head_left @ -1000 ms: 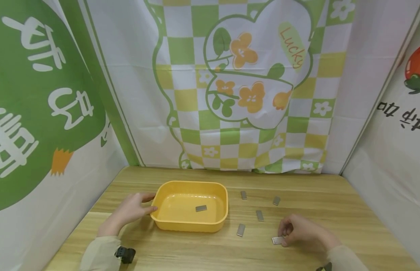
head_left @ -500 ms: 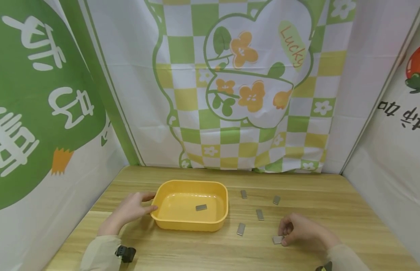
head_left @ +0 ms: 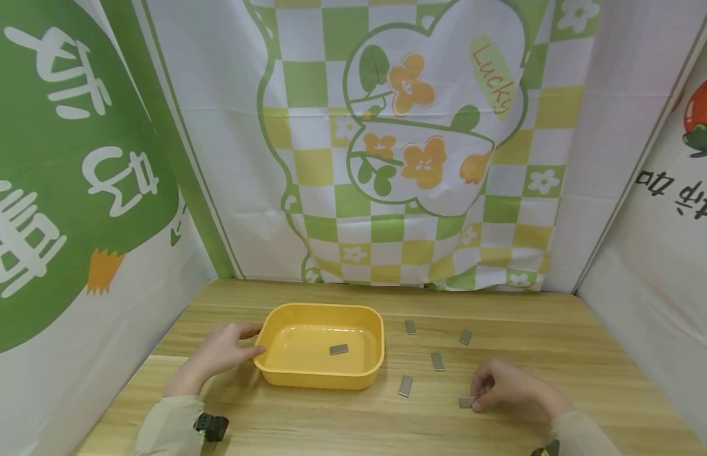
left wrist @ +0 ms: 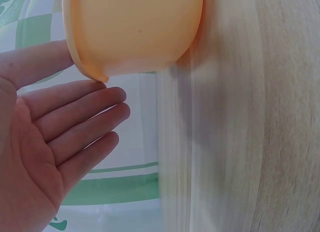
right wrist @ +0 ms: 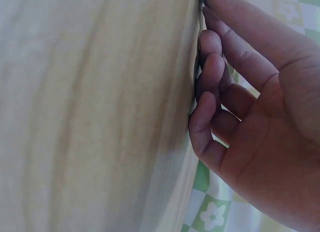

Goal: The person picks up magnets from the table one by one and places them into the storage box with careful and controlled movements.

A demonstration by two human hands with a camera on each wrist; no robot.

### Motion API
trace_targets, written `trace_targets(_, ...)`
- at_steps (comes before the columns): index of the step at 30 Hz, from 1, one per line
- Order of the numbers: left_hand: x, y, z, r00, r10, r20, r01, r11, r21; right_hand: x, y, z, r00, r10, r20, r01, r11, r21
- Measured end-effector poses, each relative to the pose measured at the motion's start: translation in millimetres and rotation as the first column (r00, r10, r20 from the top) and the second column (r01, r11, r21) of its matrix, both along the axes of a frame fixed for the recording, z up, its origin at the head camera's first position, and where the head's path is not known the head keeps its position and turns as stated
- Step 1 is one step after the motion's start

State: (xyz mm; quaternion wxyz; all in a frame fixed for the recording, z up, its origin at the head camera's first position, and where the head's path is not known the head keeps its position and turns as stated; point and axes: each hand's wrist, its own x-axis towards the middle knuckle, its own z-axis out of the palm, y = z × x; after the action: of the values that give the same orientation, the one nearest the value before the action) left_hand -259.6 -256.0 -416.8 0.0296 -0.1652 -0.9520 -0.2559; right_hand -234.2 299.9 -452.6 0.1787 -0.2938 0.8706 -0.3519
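At the left of the table, my left hand (head_left: 219, 351) pinches the rim of a yellow plastic tub (head_left: 316, 380) between thumb and index finger. In the left wrist view the other fingers (left wrist: 85, 122) of that hand stretch out straight beside the tub's wall (left wrist: 135, 32). My right hand (head_left: 507, 387) pinches a small flat grey metal block (head_left: 465, 401) by one end, low over the tabletop. Its remaining fingers (right wrist: 202, 122) curl against the wood in the right wrist view, where the block is hidden. A similar block (head_left: 339, 349) lies inside the tub.
Several more grey blocks lie scattered between tub and right hand, among them one near the tub (head_left: 406, 386), one in the middle (head_left: 438, 361) and one farther back (head_left: 465, 337). Printed cloth (head_left: 416, 253) hangs behind the wooden table (head_left: 331, 424) and at both sides.
My right hand has shifted very slightly right, and the block in its fingers has tilted a little. The left hand and the tub have stayed in place.
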Motion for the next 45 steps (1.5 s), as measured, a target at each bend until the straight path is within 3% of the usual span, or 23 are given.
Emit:
trace_targets(10, -0.3, 0.0, 0.6, 1.000, -0.003, -0.010, 0.003, 1.000, -0.007, -0.7, 1.8, -1.2, 0.999, 0.024, -0.032, -0.024, 1.000, -0.006)
trace_targets(32, -1.1, -0.1, 0.3, 1.000, -0.011, -0.018, 0.011, 1.000, -0.012, -3.9, 6.0, -4.1, 0.999, -0.011, 0.031, 0.012, 0.999, -0.039)
trace_targets(45, -3.0, -1.1, -1.3, 1.000, -0.010, -0.026, 0.010, 1.000, -0.019, -3.9, 2.2, 4.1, 0.999, -0.038, -0.038, 0.038, 0.999, -0.001)
